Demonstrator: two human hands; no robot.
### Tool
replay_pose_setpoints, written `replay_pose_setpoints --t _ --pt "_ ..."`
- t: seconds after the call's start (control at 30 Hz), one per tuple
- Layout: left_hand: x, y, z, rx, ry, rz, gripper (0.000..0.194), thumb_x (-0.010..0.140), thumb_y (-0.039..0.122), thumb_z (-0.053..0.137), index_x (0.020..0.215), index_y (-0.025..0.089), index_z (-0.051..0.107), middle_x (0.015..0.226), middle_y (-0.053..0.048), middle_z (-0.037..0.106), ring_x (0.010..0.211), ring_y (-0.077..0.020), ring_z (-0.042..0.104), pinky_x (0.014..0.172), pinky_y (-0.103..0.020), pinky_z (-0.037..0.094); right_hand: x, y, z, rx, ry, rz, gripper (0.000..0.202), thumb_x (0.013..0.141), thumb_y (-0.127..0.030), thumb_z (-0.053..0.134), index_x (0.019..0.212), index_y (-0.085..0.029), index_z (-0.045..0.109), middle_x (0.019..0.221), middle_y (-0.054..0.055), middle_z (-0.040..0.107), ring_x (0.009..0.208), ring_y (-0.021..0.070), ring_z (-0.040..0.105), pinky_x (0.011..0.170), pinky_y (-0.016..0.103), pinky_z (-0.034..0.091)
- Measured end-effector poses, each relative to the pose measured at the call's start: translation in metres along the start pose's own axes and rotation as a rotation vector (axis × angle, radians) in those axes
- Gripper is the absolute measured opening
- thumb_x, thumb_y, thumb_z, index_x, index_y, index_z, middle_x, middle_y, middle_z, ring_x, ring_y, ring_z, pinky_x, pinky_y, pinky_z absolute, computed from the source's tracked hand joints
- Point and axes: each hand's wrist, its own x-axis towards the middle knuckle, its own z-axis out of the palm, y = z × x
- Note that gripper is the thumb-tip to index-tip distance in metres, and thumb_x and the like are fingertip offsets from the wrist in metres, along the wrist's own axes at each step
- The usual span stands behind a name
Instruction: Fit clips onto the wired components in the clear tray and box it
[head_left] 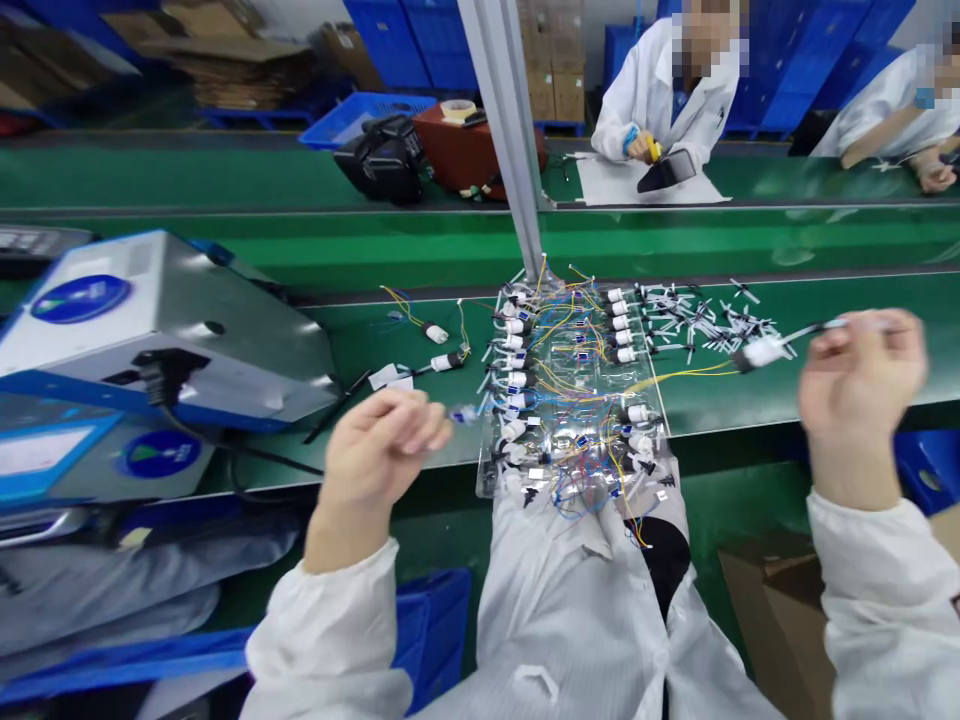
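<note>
My right hand [866, 370], raised at the right, pinches the thin end of a small white-and-black motor-like part [761, 352]. Yellow wires [697, 373] stretch from this part leftward over the clear plastic tray [485, 470]. My left hand [386, 440] is closed in the air left of the tray. At its fingertips is a small, blurred blue-and-clear piece [463, 413], apparently pinched. Rows of similar white parts [516, 360] with tangled coloured wires [574, 385] fill the tray, whose near end reaches over my lap.
Small black-and-white pieces [705, 318] lie heaped right of the tray. Two loose wired parts [448, 362] lie to its left. A boxy machine [247, 340] with a black cable stands at left. A metal post [510, 130] rises behind the tray. Two co-workers [645, 90] sit opposite.
</note>
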Motion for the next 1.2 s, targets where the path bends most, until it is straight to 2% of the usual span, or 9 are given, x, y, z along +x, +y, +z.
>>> replay_pose_setpoints --t 0.07,0.13,0.23,0.37,0.6,0.67,0.83,1.0,1.2 --pt "-0.01 0.002 -0.013 -0.008 0.14 0.075 0.018 0.083 0.03 0.082 0.079 0.019 0.069 0.058 0.006 0.037 0.051 -0.0072 0.04 0.051 -0.02 0.041 -0.024 0.045 -0.008 -0.059 -0.045 0.141 0.023 0.078 0.0 0.076 0.081 -0.019 0.064 0.068 -0.003 0.065 0.057 0.0087 0.061 0.054 0.019 0.054" --pt "-0.015 -0.002 -0.012 0.122 0.213 0.11 0.017 0.084 0.033 0.081 0.082 0.02 0.07 0.061 0.003 0.047 0.058 -0.0105 0.048 0.057 -0.024 0.047 -0.048 0.079 -0.013 -0.07 -0.097 0.274 0.023 0.076 -0.007 0.083 0.082 -0.019 0.063 0.069 -0.002 0.066 0.061 0.0097 0.064 0.059 0.021 0.059" --pt "-0.015 -0.013 0.004 0.603 0.118 0.058 0.017 0.089 0.036 0.077 0.095 0.021 0.075 0.082 -0.003 0.069 0.075 -0.0167 0.063 0.071 -0.03 0.053 -0.072 0.099 -0.013 -0.068 -0.18 0.361 0.027 0.076 -0.017 0.088 0.084 -0.019 0.063 0.071 -0.003 0.065 0.064 0.0106 0.066 0.062 0.025 0.061" --pt "-0.006 -0.036 0.03 1.149 -0.221 0.07 0.023 0.095 0.036 0.072 0.111 0.021 0.076 0.107 -0.008 0.077 0.099 -0.0235 0.07 0.092 -0.038 0.054 -0.076 0.082 -0.001 -0.066 -0.215 0.314 0.028 0.076 -0.021 0.09 0.087 -0.019 0.064 0.076 -0.002 0.066 0.064 0.0112 0.065 0.061 0.026 0.06" --pt "0.014 -0.062 0.04 1.372 -0.599 0.078 0.016 0.097 0.023 0.064 0.11 0.018 0.073 0.11 -0.01 0.075 0.107 -0.0268 0.066 0.097 -0.044 0.053 -0.077 0.052 0.005 -0.017 -0.254 0.233 0.022 0.074 -0.015 0.087 0.084 -0.018 0.068 0.077 0.001 0.07 0.058 0.0115 0.063 0.056 0.026 0.056" --pt "0.016 -0.064 0.041 1.404 -0.606 0.068 0.014 0.095 0.025 0.066 0.105 0.018 0.073 0.105 -0.01 0.073 0.105 -0.0271 0.065 0.096 -0.043 0.053 -0.078 0.049 0.002 -0.022 -0.251 0.226 0.022 0.074 -0.016 0.087 0.082 -0.019 0.067 0.076 0.0 0.069 0.057 0.0108 0.061 0.054 0.025 0.055" --pt "0.027 -0.076 0.042 1.423 -0.412 0.062 0.028 0.098 0.036 0.064 0.116 0.015 0.071 0.109 -0.013 0.07 0.105 -0.0278 0.065 0.095 -0.043 0.053 -0.079 0.045 -0.002 -0.035 -0.244 0.222 0.024 0.072 -0.017 0.089 0.08 -0.019 0.066 0.077 0.001 0.069 0.055 0.0105 0.06 0.051 0.024 0.052" --pt "0.034 -0.092 0.037 1.406 -0.446 0.075 0.018 0.097 0.028 0.065 0.101 0.017 0.078 0.101 -0.012 0.071 0.101 -0.027 0.065 0.094 -0.042 0.053 -0.078 0.039 -0.003 -0.024 -0.251 0.22 0.022 0.073 -0.017 0.088 0.08 -0.019 0.068 0.078 0.001 0.068 0.054 0.0107 0.059 0.05 0.025 0.051" --pt "0.026 -0.094 0.034 1.371 -0.362 0.155 0.026 0.102 0.029 0.058 0.108 0.02 0.081 0.11 -0.012 0.076 0.102 -0.0264 0.068 0.094 -0.042 0.053 -0.067 0.019 -0.014 0.017 -0.22 0.166 0.022 0.07 -0.018 0.091 0.08 -0.021 0.072 0.076 0.0 0.067 0.05 0.0074 0.052 0.043 0.02 0.048"
